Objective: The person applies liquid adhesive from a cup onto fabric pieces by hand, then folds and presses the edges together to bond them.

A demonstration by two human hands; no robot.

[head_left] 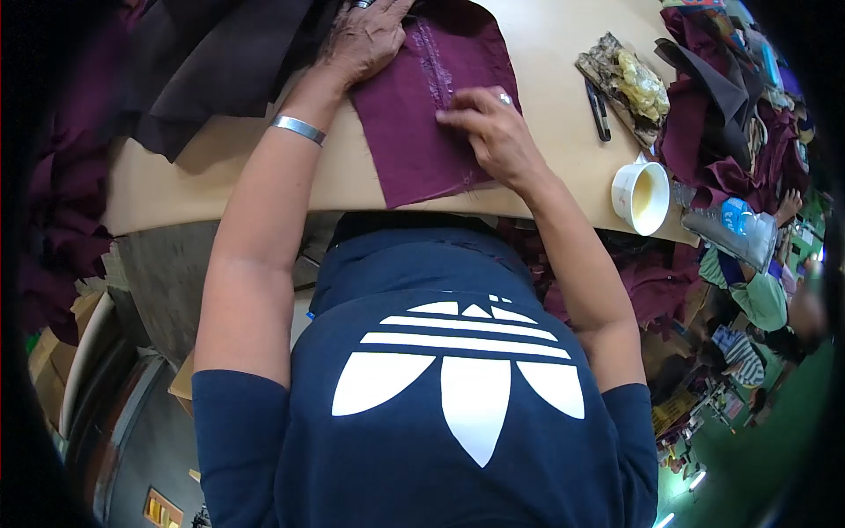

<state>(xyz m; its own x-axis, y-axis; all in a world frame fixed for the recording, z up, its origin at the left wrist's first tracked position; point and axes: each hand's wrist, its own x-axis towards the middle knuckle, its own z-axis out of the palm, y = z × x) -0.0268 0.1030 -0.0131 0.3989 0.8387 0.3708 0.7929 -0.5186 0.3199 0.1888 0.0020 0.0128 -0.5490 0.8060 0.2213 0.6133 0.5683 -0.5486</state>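
Note:
A maroon cloth piece (400, 154) lies on the table, its near edge frayed. Down its middle runs a seam-like line with a whitish, glossy smear (434, 70). My left hand (368, 40) lies flat and open on the cloth's upper left part, beside dark brown cloth (220, 70); its fingertips reach the top of the view. Over the lower end of the smear is my right hand (495, 132), its fingers bent in and one fingertip at the cloth. Nothing shows in those fingers.
On the right of the table (563, 189) stand a white cup (641, 195) of yellowish liquid, a black pen or cutter (598, 111), and a crusted board with yellowish paste (641, 84). Beyond are a clear bottle (735, 233), heaped maroon cloth (704, 114) and other people.

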